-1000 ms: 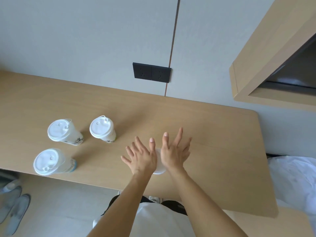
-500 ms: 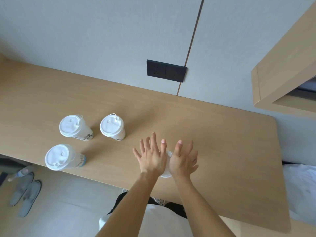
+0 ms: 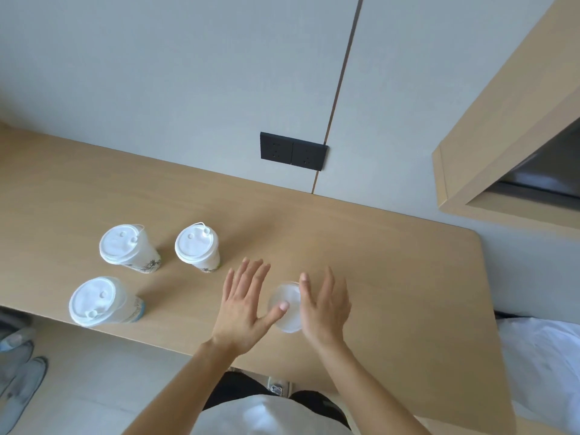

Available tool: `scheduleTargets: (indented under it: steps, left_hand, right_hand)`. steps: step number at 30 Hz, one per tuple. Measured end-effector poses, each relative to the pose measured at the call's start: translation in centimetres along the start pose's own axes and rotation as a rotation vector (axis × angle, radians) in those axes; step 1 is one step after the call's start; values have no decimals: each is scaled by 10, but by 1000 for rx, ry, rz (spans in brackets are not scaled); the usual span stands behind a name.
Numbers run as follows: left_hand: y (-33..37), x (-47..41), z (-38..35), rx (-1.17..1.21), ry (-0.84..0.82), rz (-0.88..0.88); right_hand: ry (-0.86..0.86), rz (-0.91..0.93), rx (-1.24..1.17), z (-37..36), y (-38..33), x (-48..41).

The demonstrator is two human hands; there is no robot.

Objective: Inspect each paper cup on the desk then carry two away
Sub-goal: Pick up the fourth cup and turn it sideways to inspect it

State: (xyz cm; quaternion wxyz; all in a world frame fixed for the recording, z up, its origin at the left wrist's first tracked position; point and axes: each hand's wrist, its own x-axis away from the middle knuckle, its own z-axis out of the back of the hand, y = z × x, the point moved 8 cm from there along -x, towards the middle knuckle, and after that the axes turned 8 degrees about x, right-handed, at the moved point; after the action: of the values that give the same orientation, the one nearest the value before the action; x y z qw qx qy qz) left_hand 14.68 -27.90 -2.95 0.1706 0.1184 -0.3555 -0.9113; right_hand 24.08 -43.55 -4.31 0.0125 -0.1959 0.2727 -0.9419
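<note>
Several white-lidded paper cups stand on the wooden desk (image 3: 392,277). One cup (image 3: 130,248) is at the back left, a second cup (image 3: 197,246) stands right of it, and a third cup (image 3: 100,301) sits near the front edge. A fourth cup (image 3: 287,306) stands between my hands, only its lid showing. My left hand (image 3: 243,306) hovers with fingers spread straight, thumb over the lid's left edge. My right hand (image 3: 323,306) is open at the lid's right side, fingers straight. Neither hand grips the cup.
A black double socket (image 3: 293,150) is on the grey wall behind the desk. A wooden cabinet (image 3: 502,136) juts out at the upper right. White bedding (image 3: 543,365) lies at the right, and slippers (image 3: 18,384) rest on the floor at the lower left.
My hands have moved apart, uncovering more of the lid between them. The left hand's fingers have spread wider.
</note>
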Motion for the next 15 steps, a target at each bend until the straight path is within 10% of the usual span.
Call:
scheduleTargets:
  steps: [6,15]
  left_hand:
    - [-31,49,-58,-299,-258,267]
    - [-18,34,-68,-243,-342,485]
  right_hand:
    - [-40,463,402,-23,-51,20]
    - [138,498,585,-27,-52,12]
